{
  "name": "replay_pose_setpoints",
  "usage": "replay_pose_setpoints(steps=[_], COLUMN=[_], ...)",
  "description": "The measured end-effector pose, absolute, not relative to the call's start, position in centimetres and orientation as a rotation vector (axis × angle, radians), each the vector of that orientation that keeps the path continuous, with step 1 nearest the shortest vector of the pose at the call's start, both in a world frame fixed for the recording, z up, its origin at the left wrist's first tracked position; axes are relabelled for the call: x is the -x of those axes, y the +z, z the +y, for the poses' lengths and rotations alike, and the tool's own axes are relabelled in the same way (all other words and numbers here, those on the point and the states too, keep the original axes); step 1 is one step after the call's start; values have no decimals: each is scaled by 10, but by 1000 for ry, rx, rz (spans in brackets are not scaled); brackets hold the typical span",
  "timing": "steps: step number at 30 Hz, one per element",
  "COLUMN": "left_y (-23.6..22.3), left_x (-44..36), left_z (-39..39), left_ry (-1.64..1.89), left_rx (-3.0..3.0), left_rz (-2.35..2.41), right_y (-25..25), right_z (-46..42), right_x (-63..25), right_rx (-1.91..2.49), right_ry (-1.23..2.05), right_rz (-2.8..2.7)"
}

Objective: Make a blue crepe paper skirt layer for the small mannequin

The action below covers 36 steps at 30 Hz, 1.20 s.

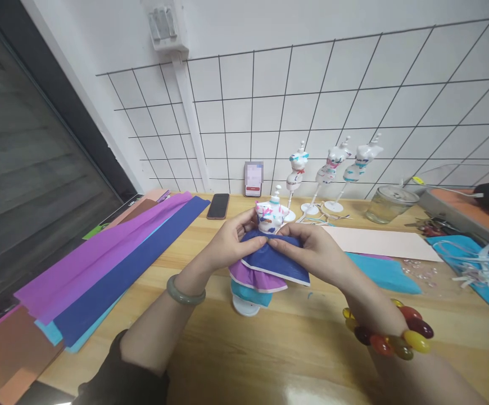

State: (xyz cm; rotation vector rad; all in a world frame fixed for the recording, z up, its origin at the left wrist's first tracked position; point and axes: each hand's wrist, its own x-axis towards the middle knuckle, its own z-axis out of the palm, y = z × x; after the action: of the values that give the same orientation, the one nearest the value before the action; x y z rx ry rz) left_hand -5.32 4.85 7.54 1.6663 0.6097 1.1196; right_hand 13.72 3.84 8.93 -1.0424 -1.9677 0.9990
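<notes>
In the head view a small white mannequin, smeared with pink and blue marks, stands upright on a round white base. Around its waist hangs a tiered paper skirt: a dark blue layer on top, purple below it, turquoise lowest, the upper two edged in white. My left hand pinches the dark blue layer at the left of the waist, thumb in front. From the right, my right hand pinches the same layer, its thumb close to the other thumb. Both hands hide the waist's sides.
Three more mannequins stand at the back by the wall. Purple and blue paper sheets lie at the left. A phone lies flat, another leans upright. At right are a glass cup, pale card, turquoise paper and clear beads.
</notes>
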Motion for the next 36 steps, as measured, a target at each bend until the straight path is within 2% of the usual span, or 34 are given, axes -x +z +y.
replay_pose_setpoints(steps=[16,31,36], left_y=[76,80,80], left_x=[52,55,54], left_z=[51,47,47], left_ry=[1148,1082,1086], left_rx=[-1655,-1675,-1666], left_rz=[657,660,645], right_y=[102,94,89], right_z=[22,32,38], right_x=[-133,-137,-137], right_rx=[1040,918,1057], right_ry=[586,1068,1122], right_rz=[-2155,-1951,-1811])
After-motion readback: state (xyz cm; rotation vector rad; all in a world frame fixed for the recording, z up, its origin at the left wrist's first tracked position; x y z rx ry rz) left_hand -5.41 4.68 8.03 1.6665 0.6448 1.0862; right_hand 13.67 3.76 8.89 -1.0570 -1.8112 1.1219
